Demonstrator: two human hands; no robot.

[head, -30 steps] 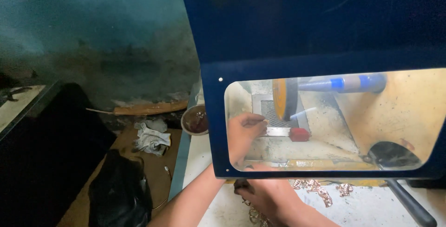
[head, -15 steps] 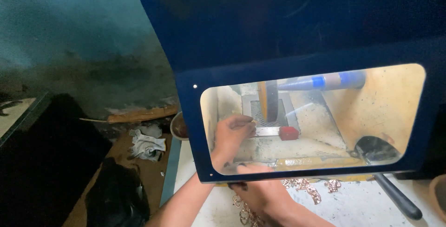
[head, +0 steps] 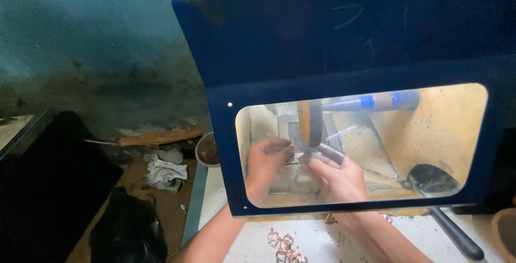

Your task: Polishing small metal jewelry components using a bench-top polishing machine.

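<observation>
Polishing step in hand: both hands inside the blue hood (head: 344,53), left hand (head: 267,167) pinching a small piece, right hand (head: 336,177) gripping a dark cylindrical tool (head: 329,153), both at the buffing wheel (head: 310,123). Next move likely calls for steady, light pressure against the wheel's edge, fingertips kept apart from it.

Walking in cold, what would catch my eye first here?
A big blue hood with a clear window fills the upper right. Through the window, the left hand and right hand meet below an upright wheel, the right hand gripping a dark cylinder. Small coppery pieces lie on the white bench in front.
</observation>
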